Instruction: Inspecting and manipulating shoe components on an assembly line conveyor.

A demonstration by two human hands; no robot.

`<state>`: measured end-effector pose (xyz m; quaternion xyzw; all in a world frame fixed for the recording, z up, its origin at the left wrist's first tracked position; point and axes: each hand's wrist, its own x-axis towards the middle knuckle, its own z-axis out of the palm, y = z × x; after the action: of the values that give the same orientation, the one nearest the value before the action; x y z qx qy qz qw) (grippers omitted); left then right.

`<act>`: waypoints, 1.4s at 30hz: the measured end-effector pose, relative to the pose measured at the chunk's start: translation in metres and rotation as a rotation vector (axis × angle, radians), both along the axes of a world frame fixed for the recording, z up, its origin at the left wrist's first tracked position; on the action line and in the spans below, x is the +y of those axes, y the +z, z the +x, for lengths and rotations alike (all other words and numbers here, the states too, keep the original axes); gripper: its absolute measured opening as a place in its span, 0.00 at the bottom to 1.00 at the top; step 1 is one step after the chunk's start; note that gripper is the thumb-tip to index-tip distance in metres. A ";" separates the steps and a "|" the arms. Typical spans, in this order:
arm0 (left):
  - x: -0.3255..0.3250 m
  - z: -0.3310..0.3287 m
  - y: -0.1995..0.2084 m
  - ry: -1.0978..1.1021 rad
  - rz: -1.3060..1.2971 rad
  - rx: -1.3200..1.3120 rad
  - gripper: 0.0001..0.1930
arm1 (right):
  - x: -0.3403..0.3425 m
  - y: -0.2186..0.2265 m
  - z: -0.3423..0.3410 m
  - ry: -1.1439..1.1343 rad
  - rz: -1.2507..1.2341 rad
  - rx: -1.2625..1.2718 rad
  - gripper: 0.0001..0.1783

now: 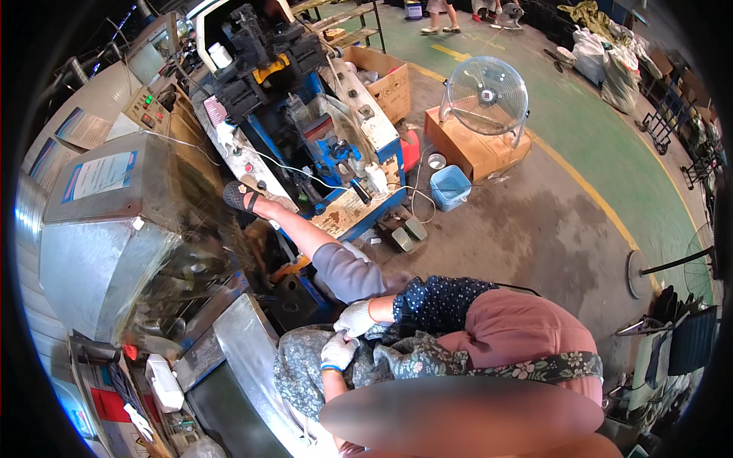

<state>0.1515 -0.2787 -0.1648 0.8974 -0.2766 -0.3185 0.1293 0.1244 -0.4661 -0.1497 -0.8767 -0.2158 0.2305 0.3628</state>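
My right hand (pixel 354 318), in a white knit glove, comes in below a dark polka-dot sleeve (pixel 443 298). Just beneath it, my left hand (pixel 338 351) wears a matching glove, with a blue band at the wrist. Their curled fingers meet over a dark floral apron (pixel 309 370) spread across the lap. Whatever lies between the fingertips is hidden. A bent leg in grey trousers (pixel 347 271) stretches to a dark clog (pixel 242 195) beside the worn machine bench (pixel 355 212).
A sheet-metal housing (pixel 99 237) and a metal chute (pixel 248 336) stand at left. Ahead are a floor fan (pixel 487 95) on a cardboard box (pixel 473 149), a blue bucket (pixel 449 188) and a foot pedal (pixel 403 235). Another person's legs (pixel 441 15) show far off.
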 end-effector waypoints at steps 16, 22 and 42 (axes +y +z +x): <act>-0.001 0.002 -0.003 -0.004 0.015 -0.004 0.23 | -0.002 0.007 0.000 0.005 -0.017 -0.022 0.24; -0.004 0.005 -0.004 0.011 0.042 0.002 0.24 | -0.001 0.009 0.002 0.019 -0.032 -0.048 0.23; -0.007 0.004 0.005 0.010 0.072 0.023 0.27 | 0.004 -0.002 0.008 0.010 -0.062 -0.016 0.24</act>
<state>0.1556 -0.2860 -0.1602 0.8992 -0.2588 -0.3379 0.1017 0.1320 -0.4625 -0.1516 -0.8884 -0.2159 0.2318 0.3323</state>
